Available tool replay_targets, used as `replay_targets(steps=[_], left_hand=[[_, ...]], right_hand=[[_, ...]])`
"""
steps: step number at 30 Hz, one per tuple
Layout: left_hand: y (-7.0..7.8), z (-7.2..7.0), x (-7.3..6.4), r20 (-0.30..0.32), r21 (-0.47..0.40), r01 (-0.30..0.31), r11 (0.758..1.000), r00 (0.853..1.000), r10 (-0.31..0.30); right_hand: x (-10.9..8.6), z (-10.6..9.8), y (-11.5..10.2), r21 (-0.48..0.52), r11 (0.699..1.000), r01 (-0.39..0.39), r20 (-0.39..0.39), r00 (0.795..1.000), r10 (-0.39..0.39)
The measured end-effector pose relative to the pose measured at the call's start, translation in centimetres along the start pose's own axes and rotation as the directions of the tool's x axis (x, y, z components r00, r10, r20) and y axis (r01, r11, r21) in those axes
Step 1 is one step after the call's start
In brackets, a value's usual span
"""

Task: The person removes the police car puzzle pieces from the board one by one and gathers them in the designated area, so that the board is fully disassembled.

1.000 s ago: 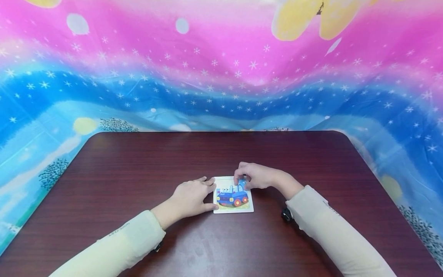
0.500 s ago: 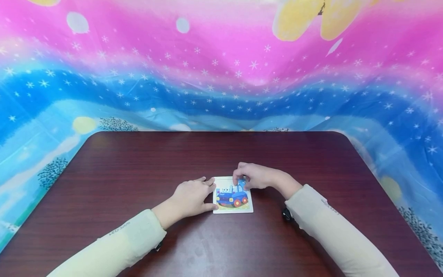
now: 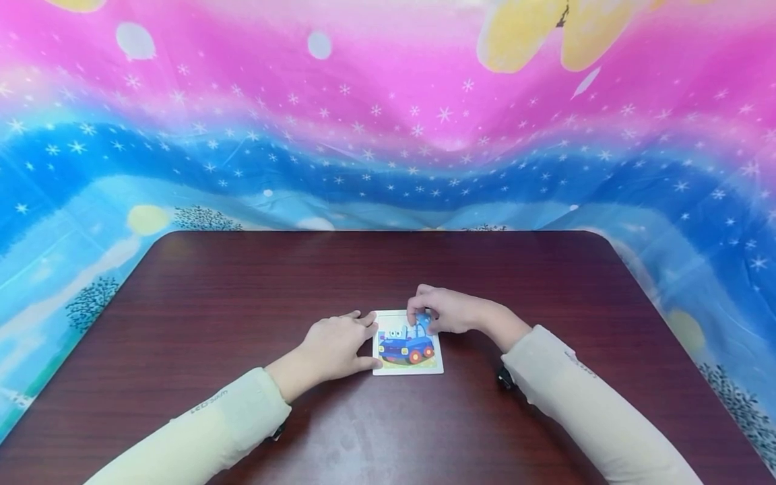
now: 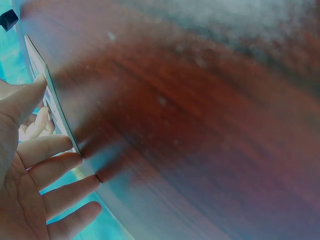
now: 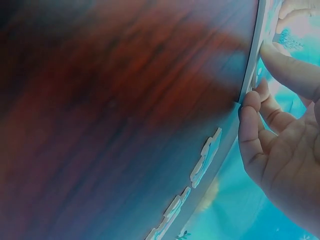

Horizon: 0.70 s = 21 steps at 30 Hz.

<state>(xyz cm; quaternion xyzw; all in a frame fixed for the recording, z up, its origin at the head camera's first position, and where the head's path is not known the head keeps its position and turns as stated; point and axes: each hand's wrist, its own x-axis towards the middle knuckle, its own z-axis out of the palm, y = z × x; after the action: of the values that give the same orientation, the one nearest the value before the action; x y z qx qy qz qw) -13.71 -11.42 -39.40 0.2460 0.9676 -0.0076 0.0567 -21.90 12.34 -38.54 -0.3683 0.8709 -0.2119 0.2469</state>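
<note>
A small square jigsaw puzzle point(image 3: 405, 351) with a pale frame and a blue cartoon car lies flat on the dark wood table. My left hand point(image 3: 332, 347) is at its left side, the thumb by the lower left corner and the fingers by the upper left. In the left wrist view, the fingers point(image 4: 65, 192) are spread and nearly straight. Over the puzzle's upper right part, my right hand point(image 3: 451, 310) bends its thumb and fingers around a blue puzzle piece point(image 3: 422, 323). The fingers partly hide that piece. In the right wrist view, the thumb point(image 5: 287, 67) touches the puzzle's edge.
Flat jigsaw-like pieces point(image 5: 206, 159) lie near the table's edge in the right wrist view; I cannot make them out in the head view. The brown table point(image 3: 273, 269) meets a pink and blue patterned cloth point(image 3: 388, 141) at its far and side edges.
Almost nothing differs. The right hand shifts very slightly over the puzzle's upper right part, and the left hand stays at the left edge.
</note>
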Motion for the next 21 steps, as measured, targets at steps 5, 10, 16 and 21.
replay_targets(steps=[5,10,16,21], left_hand=[[0.03,-0.05,-0.07,0.004,0.002,-0.005,1.000,1.000,0.005],[0.08,-0.12,-0.10,0.003,-0.001,-0.003,1.000,1.000,0.003],[0.03,-0.01,-0.06,-0.007,0.007,-0.008,1.000,1.000,0.008],[-0.07,0.07,-0.04,-0.014,0.017,-0.013,1.000,1.000,0.013]], right_hand=[[-0.07,-0.01,0.23,0.003,1.000,-0.026,-0.006,1.000,0.026],[-0.09,-0.07,0.56,0.009,0.999,-0.046,-0.022,0.999,0.046],[-0.31,-0.26,0.80,0.048,0.999,-0.005,-0.051,0.999,0.007],[-0.33,-0.51,0.96,0.078,0.996,0.036,-0.088,0.996,-0.029]])
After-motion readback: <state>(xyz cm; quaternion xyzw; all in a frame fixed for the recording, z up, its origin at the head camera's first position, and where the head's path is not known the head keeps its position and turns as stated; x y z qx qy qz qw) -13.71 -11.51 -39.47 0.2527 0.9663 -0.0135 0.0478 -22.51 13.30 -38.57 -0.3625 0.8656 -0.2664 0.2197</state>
